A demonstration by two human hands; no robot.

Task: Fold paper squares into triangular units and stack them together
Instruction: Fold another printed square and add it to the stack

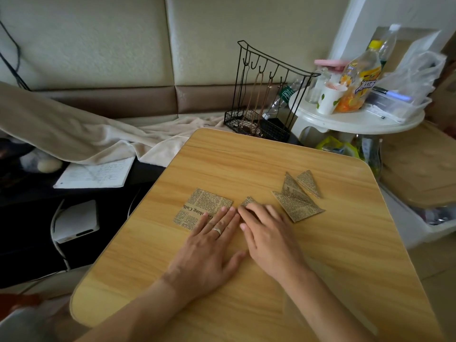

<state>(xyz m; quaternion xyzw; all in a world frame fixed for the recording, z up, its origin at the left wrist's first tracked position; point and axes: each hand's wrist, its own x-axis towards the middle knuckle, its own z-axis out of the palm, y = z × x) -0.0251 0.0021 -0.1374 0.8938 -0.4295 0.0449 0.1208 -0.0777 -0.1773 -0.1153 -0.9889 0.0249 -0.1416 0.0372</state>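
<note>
Head view, wooden tabletop, light grain, rounded corners. Left hand lies flat, palm down, fingers straight and close together, thumb spread to the right; a ring sits on one finger. Its fingertips rest on the near right corner of a newsprint paper square, which lies flat and unfolded on the table, left of centre. Right hand lies palm down just beside the left, fingers extended and slightly bent, pressing on a small folded newsprint piece; only one pointed corner of that piece shows past the fingertips, the remainder is hidden under the hand, so its fold state cannot be told. Whether the thumb grips it cannot be told either. Right of the hands, near but apart from them, a loose cluster of folded triangular units lies on the table, overlapping one another; the exact count is unclear, at least three. Beyond the table's far edge: a black wire rack with hooks, a round white side table carrying a yellow-labelled drink bottle and a paper cup. Left, lower down: a written notepad and a white box with a cable.
</note>
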